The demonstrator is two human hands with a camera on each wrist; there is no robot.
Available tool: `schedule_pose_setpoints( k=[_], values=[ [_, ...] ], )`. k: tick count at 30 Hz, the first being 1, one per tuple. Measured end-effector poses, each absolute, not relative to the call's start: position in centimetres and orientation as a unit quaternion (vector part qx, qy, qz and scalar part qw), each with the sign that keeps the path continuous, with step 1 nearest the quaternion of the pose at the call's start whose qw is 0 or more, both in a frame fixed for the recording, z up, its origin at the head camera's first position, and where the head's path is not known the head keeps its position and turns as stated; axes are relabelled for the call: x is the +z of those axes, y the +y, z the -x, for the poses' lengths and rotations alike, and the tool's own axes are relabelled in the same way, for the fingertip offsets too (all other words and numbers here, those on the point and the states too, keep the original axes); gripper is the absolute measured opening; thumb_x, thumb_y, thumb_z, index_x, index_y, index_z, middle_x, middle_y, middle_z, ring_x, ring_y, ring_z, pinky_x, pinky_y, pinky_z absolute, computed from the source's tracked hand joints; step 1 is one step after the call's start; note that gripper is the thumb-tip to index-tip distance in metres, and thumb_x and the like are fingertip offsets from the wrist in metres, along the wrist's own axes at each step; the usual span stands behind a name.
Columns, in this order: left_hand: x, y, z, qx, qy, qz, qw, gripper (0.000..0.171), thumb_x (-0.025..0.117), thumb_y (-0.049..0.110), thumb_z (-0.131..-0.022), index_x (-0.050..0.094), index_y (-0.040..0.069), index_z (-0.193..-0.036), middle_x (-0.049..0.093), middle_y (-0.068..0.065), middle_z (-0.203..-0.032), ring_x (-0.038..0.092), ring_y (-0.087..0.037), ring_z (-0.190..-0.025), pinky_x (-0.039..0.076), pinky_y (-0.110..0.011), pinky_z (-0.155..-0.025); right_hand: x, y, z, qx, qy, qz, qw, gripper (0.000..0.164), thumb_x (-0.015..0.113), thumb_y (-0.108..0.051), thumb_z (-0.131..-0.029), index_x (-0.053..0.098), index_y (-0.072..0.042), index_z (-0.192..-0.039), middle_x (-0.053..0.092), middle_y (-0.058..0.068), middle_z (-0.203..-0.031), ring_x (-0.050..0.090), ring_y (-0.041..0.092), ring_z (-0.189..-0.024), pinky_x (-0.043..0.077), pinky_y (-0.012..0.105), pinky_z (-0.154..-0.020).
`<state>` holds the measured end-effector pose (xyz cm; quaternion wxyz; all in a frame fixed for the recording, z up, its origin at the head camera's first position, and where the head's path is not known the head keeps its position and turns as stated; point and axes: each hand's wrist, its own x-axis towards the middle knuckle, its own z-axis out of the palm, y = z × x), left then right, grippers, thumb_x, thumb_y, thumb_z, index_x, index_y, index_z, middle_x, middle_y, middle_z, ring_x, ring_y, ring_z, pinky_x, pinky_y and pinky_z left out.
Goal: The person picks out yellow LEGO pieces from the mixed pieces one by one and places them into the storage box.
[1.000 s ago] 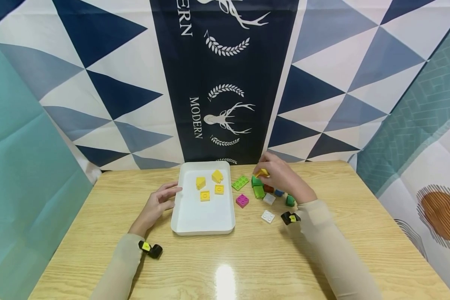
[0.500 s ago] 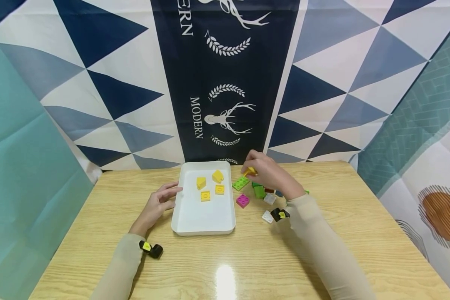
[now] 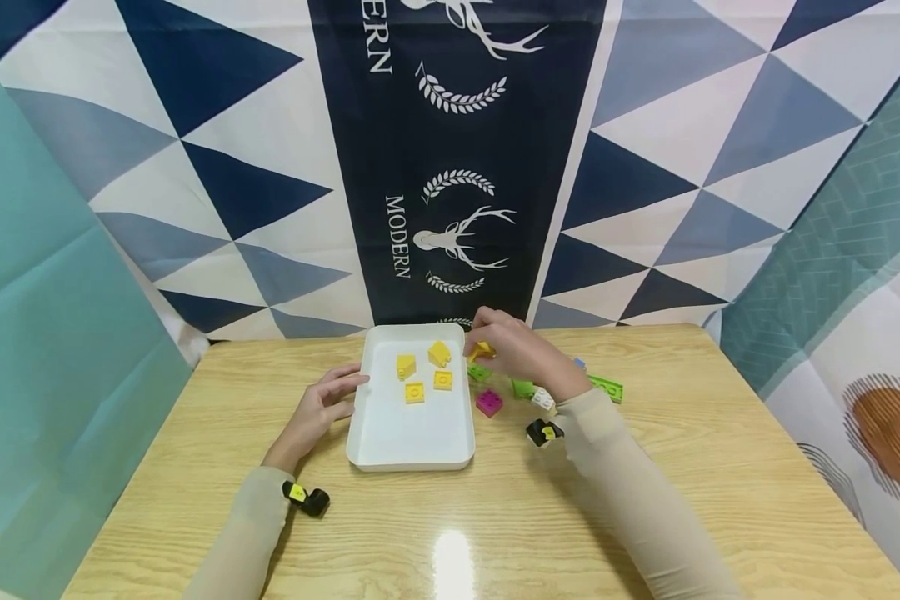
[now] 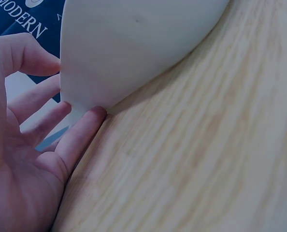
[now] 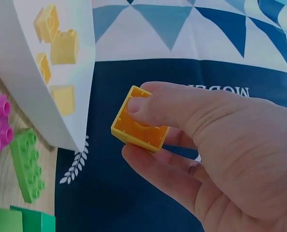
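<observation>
A yellow building brick [image 5: 139,130], its hollow underside showing, is pinched between the thumb and fingers of my right hand [image 5: 225,135]. In the head view this hand [image 3: 513,346] is above the table, just off the right wall of the white tray [image 3: 408,437]. Inside the tray lie several yellow bricks, among them a slope-shaped one [image 3: 439,354] and a flat square one [image 3: 415,392]. My left hand [image 3: 317,412] rests beside the tray's left side. In the left wrist view its fingertips [image 4: 96,112] touch the tray's wall, with the fingers only slightly bent.
Loose bricks lie right of the tray: a magenta one [image 3: 489,403], a long lime-green one [image 5: 28,169], a white one [image 3: 543,399] and another green one [image 3: 606,388]. My right forearm partly covers this pile. A patterned cloth [image 3: 450,167] hangs behind the table.
My right hand has carried the yellow brick leftward from over the loose pile to near the tray's right edge. The left hand has stayed at the tray.
</observation>
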<state>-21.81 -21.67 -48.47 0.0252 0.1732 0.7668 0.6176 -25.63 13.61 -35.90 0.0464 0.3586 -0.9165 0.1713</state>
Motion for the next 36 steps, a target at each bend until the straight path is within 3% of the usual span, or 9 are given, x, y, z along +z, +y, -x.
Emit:
schedule_pose_setpoints(
  k=[27,36],
  values=[
    [-48.6,-21.5,21.9,0.623,0.764,-0.168,0.026,0.045,0.056,-0.011,-0.088,0.061,-0.002,-0.132,0.039,-0.020,-0.156,0.045,-0.040,-0.139,0.032,-0.061,-0.115,-35.4,8.7,25.3,0.152,-0.905,-0.398,0.006,0.016,0.079,-0.010,-0.083,0.080,-0.021,-0.095,0.060,-0.001,-0.103,0.053,0.016,-0.095,0.054,0.030,-0.089],
    [-48.7,-21.6,22.0,0.621,0.765,-0.169,0.024,0.045,0.057,-0.010,-0.088,0.062,-0.003,-0.132,0.040,-0.020,-0.156,0.045,-0.040,-0.139,0.032,-0.061,-0.115,-34.6,7.5,26.3,0.143,-0.896,-0.416,-0.049,0.014,0.079,-0.012,-0.083,0.080,-0.022,-0.093,0.059,-0.003,-0.099,0.055,0.015,-0.093,0.056,0.024,-0.085]
  ],
)
